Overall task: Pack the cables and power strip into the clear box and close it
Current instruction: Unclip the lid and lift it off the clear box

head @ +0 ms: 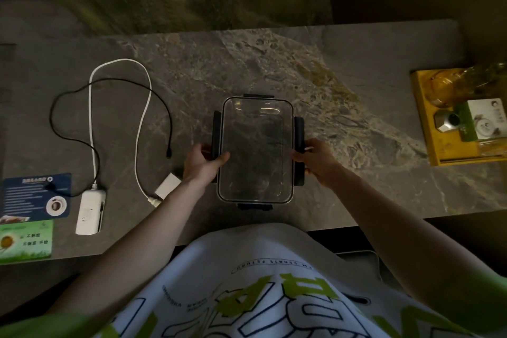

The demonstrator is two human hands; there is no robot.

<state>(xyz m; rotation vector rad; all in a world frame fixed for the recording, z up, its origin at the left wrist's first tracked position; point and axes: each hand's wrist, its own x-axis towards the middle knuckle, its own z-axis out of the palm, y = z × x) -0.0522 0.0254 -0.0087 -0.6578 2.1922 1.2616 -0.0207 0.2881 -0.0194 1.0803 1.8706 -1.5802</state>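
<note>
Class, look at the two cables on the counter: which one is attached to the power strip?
The white cable. It runs from the white power strip up in a loop to a white plug. The thinner black cable ends in a small loose connector.

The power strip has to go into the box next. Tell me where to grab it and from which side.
Grip the power strip across its narrow width at mid-body, coming down from above with the left hand, which is nearer. It lies flat, with its long sides free. Its white cord leaves the far end and loops away, so it will probably trail behind; avoid that end. The clear box looks closed.
</note>
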